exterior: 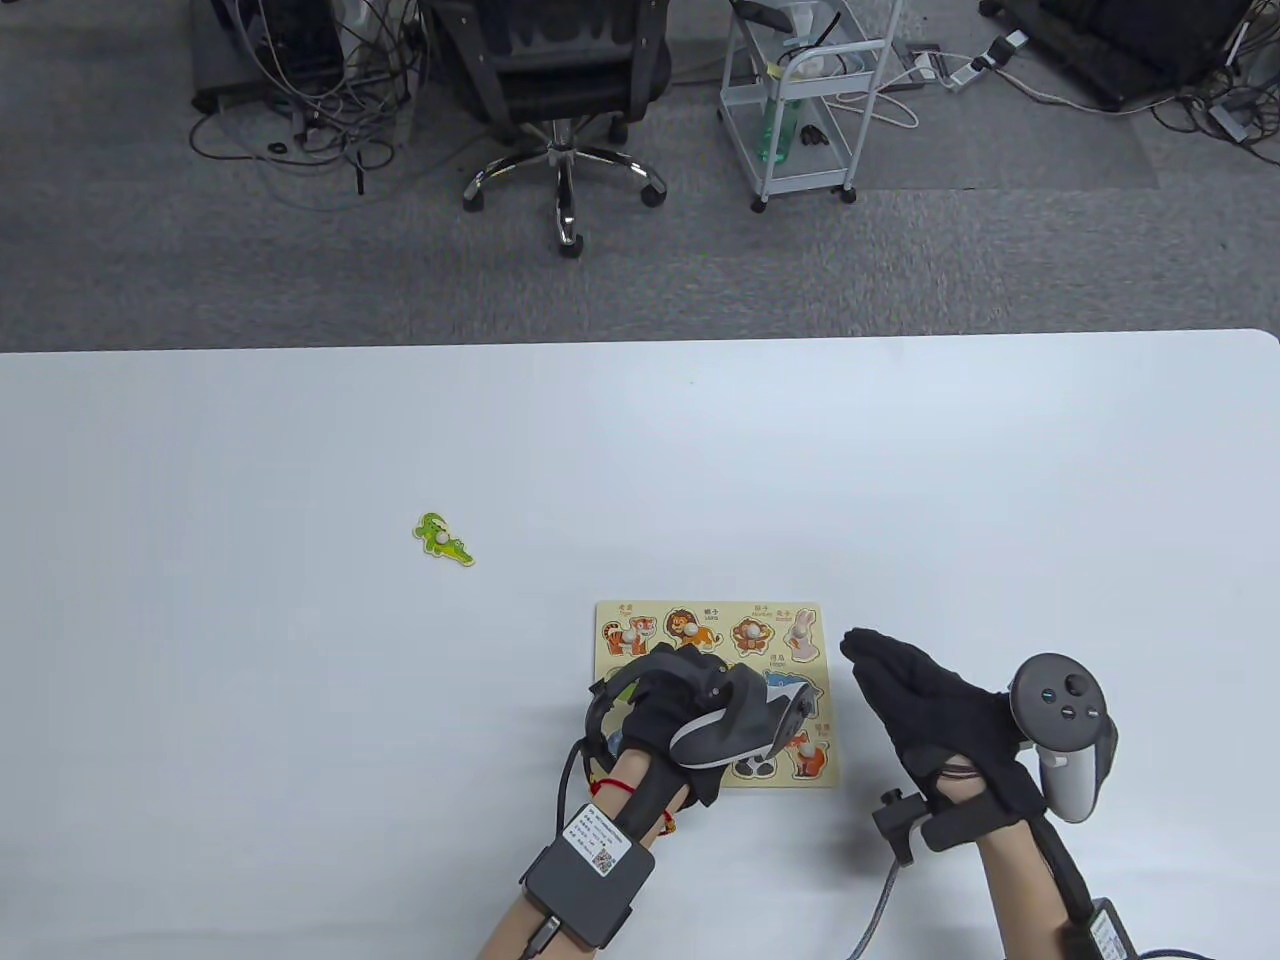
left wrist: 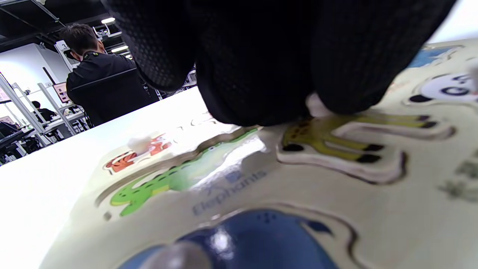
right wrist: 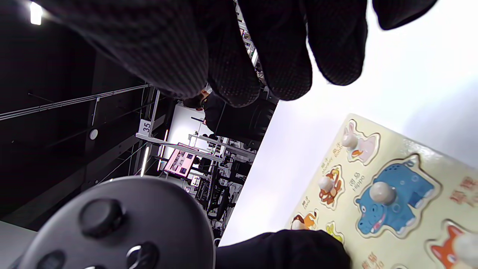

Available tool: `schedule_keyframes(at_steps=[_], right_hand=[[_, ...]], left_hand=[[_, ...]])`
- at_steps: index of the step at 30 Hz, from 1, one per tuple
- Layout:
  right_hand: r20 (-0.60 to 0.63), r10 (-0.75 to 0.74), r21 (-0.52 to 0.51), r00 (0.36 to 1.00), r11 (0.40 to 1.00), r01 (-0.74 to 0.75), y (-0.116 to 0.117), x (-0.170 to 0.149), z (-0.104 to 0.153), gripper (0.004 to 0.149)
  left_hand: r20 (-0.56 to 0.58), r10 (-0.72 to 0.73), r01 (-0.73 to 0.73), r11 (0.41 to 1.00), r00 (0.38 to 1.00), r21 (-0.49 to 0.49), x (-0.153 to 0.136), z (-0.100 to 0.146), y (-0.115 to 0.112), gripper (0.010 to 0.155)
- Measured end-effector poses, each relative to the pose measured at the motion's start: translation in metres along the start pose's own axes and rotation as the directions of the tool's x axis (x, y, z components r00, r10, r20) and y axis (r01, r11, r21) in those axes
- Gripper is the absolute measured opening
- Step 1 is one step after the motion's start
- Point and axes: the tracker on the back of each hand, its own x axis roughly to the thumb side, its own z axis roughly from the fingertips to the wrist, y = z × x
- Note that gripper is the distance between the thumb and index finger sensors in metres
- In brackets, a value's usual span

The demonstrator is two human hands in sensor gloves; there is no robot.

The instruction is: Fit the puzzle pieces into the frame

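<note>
Left hand (exterior: 668,712): fingers (left wrist: 257,74) bunched down on the white knob of the yellow giraffe piece (left wrist: 336,144), which sits partly raised in its recess on the puzzle frame (exterior: 612,612). Beside it, the green crocodile recess (left wrist: 175,179) holds no piece. Right hand (exterior: 925,705): fingers extended, gripping nothing, just right of the frame. Crocodile piece (exterior: 442,538) lies on the white table (exterior: 300,700), well apart to the left.
</note>
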Motion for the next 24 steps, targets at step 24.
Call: schedule_keyframes(at_steps=[24], right_hand=[[0.026,0.055,0.012,0.998,0.998,-0.055,0.006,0.008,0.003,0.052]], left_hand=[[-0.164,0.06,-0.039,0.991,0.985,0.13,-0.109,0.022,0.032,0.052]])
